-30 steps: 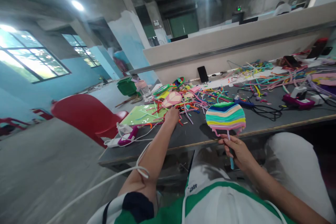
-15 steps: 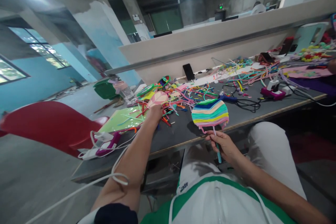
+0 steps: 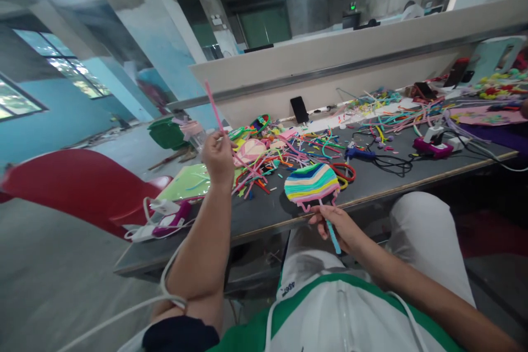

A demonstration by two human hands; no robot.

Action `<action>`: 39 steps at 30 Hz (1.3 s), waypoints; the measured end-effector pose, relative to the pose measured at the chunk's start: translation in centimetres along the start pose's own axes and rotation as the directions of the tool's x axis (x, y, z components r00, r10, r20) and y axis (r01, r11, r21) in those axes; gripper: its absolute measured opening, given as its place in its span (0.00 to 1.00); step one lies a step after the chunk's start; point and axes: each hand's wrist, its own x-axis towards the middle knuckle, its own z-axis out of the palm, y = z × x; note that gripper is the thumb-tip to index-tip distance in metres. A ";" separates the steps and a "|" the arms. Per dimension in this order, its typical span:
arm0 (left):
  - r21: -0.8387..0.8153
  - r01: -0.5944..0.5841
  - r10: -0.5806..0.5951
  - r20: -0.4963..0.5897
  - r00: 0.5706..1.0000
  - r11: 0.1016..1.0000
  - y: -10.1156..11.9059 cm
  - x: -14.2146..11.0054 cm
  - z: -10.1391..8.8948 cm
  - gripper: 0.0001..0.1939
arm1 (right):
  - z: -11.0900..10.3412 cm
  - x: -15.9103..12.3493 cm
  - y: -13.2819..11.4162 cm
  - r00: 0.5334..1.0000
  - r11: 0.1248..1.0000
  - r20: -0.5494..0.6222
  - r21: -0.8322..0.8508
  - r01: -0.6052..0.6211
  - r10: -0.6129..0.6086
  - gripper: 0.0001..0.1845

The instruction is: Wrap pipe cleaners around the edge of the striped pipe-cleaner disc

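At the far left of the frame stood a red chair [image 3: 78, 190], then a green sheet [image 3: 185, 182] on the table, and there was your left hand [image 3: 218, 155], left of centre, fingers closed around a thin pink strip [image 3: 213, 107] that poked upward with a slight leftward tilt. Just past it lay a round pink piece [image 3: 252, 150] beside heaped coloured strips [image 3: 291, 149]. At lower centre, dark lettering [image 3: 287, 289] showed on your pale clothing, too small and slanted to read; the phone [image 3: 299, 110] higher up showed no legible brand. Then, right of centre, came the striped piece [image 3: 312, 181], your right hand [image 3: 336, 223] pinching its stick [image 3: 334, 238] below. The step looked like picking out a strip while the other hand steadied the piece; next seemed to call for clearing the strip's lower end from the heap without twisting the stick. Farther right sat a blue tool [image 3: 359, 152] and a magenta adapter [image 3: 433, 148], no writing readable on either.
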 end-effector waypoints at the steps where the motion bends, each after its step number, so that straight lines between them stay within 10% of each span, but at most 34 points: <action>1: 0.053 -0.088 0.088 0.009 0.996 0.995 1.0 -0.7 0.0 0.12 | 0.2 0.1 0.1 1.000 1.000 0.010 0.003 -0.029 0.029 0.18; 8: 0.219 -0.352 0.173 0.573 0.801 0.910 7.9 -10.0 -1.7 0.13 | -1.1 -0.7 0.3 0.968 0.970 0.061 -0.037 -0.241 0.242 0.28; 16: 0.091 0.168 -0.178 0.760 0.625 0.981 9.2 -17.8 -5.1 0.13 | -5.2 -3.4 -5.1 0.977 0.770 -0.025 -0.612 -0.181 0.210 0.20; 24: -0.024 0.150 -0.036 0.922 0.384 0.988 11.0 -21.0 -3.5 0.14 | -0.9 -5.6 -4.9 0.986 0.920 0.168 -0.383 0.083 -0.019 0.20; 32: 0.065 0.198 -0.133 0.926 0.353 0.978 8.9 -20.6 -4.6 0.12 | -4.0 -5.6 -7.4 0.913 0.935 -0.229 -0.186 0.301 -0.339 0.11; 39: 0.029 0.207 -0.115 0.901 0.419 0.978 9.2 -20.8 -3.6 0.13 | -2.3 -5.2 -5.6 0.969 0.952 -0.090 -0.230 0.203 -0.228 0.12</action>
